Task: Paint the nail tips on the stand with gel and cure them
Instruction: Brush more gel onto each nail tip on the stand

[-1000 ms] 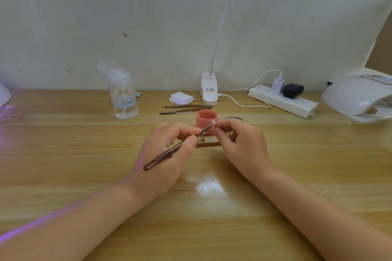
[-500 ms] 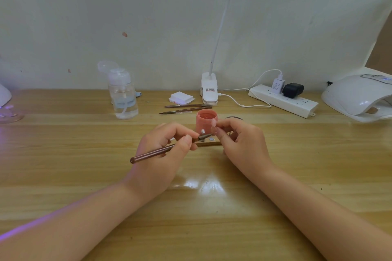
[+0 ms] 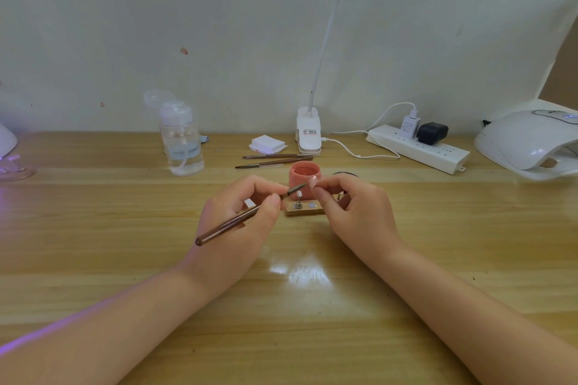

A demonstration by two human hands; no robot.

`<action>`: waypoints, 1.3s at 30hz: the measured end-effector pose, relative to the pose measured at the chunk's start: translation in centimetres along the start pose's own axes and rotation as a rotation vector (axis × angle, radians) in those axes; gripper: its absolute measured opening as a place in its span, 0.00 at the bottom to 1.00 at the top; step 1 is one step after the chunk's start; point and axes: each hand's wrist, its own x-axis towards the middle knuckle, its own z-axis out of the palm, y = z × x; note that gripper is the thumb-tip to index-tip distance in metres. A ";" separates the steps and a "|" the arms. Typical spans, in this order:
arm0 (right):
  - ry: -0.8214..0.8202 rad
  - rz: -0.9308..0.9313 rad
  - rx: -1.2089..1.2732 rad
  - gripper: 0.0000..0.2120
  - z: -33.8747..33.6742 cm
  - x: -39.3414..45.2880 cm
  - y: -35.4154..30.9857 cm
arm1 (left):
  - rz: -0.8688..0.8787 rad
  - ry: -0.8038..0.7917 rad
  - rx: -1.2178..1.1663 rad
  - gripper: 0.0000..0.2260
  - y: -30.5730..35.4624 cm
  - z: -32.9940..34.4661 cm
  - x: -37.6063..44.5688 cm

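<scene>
My left hand [image 3: 240,222] grips a brown gel brush [image 3: 247,216]; its bristle end points up and right toward the nail tips. A small wooden stand [image 3: 305,211] lies between my hands, with metal pegs and a pale nail tip [image 3: 299,194] on one peg. My right hand [image 3: 353,209] pinches another small pale nail tip [image 3: 313,181] between thumb and forefinger, just above the stand. Right behind the stand sits an open pink gel pot [image 3: 304,176]. The stand's right end is hidden behind my right fingers.
A white curing lamp [image 3: 528,144] sits at the far right, a power strip [image 3: 419,148] and a clip desk lamp [image 3: 309,131] at the back. A clear pump bottle [image 3: 183,142], a white pad stack [image 3: 268,144] and two spare brushes [image 3: 275,159] lie behind the pot.
The brush handle has swung from nearly level to slanting down-left, and its tip has risen toward the nail tip. My right hand stays almost still.
</scene>
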 end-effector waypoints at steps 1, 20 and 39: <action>0.003 -0.006 -0.006 0.02 0.0 0.0 0.0 | -0.002 -0.003 0.005 0.08 0.0 0.1 0.1; -0.012 0.011 0.014 0.04 -0.2 0.0 -0.2 | -0.054 -0.020 -0.062 0.06 -0.2 0.3 0.0; -0.008 0.007 -0.008 0.03 -0.2 0.0 -0.4 | -0.021 -0.024 -0.026 0.08 0.3 0.3 -0.2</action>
